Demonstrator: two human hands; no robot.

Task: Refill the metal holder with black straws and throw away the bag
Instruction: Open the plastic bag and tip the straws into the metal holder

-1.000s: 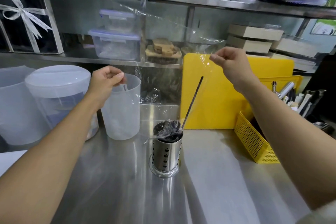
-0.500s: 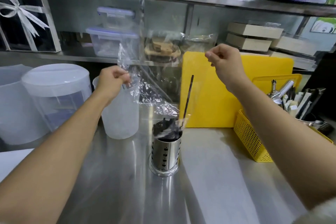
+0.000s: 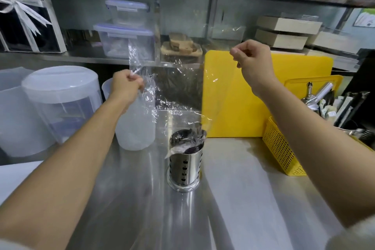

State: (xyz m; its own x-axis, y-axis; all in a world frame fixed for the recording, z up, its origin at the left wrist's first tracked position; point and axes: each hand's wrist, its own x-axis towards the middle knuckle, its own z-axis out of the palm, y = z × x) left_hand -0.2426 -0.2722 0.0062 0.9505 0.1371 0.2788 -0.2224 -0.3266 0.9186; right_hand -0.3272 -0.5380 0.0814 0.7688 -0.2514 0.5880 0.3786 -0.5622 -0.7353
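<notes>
Fingers of my left hand (image 3: 126, 83) and right hand (image 3: 252, 61) pinch the top corners of the clear bag (image 3: 178, 87), stretched between them. Its lower end dips into the metal holder (image 3: 185, 165) on the worktop (image 3: 243, 199), below and between my hands, with dark black straws (image 3: 189, 150) inside the rim.
</notes>
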